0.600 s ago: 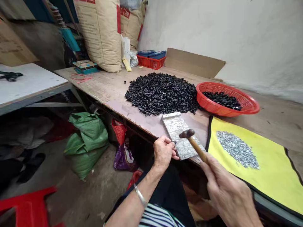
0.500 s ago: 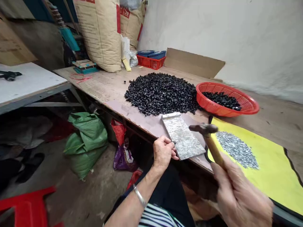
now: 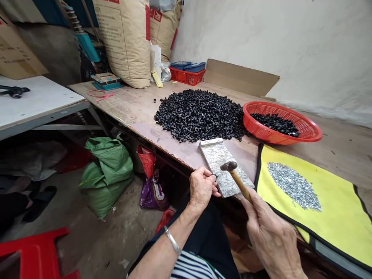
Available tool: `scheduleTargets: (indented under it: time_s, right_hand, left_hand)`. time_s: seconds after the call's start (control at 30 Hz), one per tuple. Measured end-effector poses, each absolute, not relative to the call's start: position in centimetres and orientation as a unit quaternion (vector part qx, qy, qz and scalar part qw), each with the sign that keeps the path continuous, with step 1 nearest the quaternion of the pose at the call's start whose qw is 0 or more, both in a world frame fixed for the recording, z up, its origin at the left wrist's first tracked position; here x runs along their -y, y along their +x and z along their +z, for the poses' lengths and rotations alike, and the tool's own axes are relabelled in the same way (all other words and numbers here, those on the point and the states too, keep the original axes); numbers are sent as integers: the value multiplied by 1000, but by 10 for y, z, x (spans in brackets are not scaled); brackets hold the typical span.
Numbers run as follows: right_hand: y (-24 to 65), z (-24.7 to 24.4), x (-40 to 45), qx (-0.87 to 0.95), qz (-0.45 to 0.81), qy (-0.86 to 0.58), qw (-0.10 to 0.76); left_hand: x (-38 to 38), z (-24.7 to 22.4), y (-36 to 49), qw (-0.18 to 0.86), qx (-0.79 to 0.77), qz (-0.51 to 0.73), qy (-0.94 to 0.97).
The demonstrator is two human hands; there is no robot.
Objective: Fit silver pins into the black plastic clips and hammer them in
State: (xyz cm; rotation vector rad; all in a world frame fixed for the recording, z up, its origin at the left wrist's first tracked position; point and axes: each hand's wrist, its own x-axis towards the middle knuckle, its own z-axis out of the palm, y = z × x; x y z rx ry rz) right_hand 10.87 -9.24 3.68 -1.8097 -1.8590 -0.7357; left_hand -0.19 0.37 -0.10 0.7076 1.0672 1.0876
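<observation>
In my right hand [image 3: 269,228] is a hammer [image 3: 240,184], gripped by its wooden handle, its dark metal head over the scuffed metal plate [image 3: 222,157]. My left hand [image 3: 202,186] pinches a small black clip [image 3: 215,175] at the plate's left edge; the fingers partly cover it. A large heap of black plastic clips [image 3: 200,114] lies behind the plate. More such pieces fill part of a red plastic basket [image 3: 312,130]. To the right, a pile of small silvery metal pieces [image 3: 293,186] rests on a yellow cloth [image 3: 340,205] with black edging.
Large paper sacks [image 3: 123,42], a red crate [image 3: 186,75] with blue boxes and a cardboard sheet [image 3: 241,77] stand at the back. A white table [image 3: 40,93] is at left. Below sit a green sack [image 3: 107,174], a purple bag [image 3: 152,192] and a red stool [image 3: 37,252].
My right hand has swung the hammer left and down, from the plate's right side to over the plate. My left hand keeps its pinch at the plate's edge.
</observation>
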Motion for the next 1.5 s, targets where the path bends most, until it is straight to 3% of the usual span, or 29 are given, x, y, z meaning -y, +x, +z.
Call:
scheduleTargets:
  time_s: [0.3, 0.5, 0.73, 0.97, 1.13, 1.33, 1.5]
  right_hand:
    - [111, 32, 94, 684, -231, -670, 172]
    - [101, 51, 102, 630, -246, -688, 265]
    - [105, 36, 93, 684, -280, -660, 132]
    - [104, 50, 97, 626, -276, -687, 245]
    - [103, 35, 91, 675, -231, -687, 141]
    - [106, 54, 99, 602, -235, -721, 251]
    - [100, 37, 95, 667, -248, -685, 153]
  left_hand:
    - [-3, 1, -3, 669, -468, 480, 321]
    - [-4, -2, -3, 673, -465, 481, 315]
    - [-6, -1, -2, 665, -474, 486, 310]
    - [-7, -2, -3, 670, -461, 489, 316]
    - [-7, -2, -2, 666, -472, 488, 308]
    - [-7, 0, -3, 670, -469, 481, 316]
    - [-8, 1, -3, 668, -478, 478, 310]
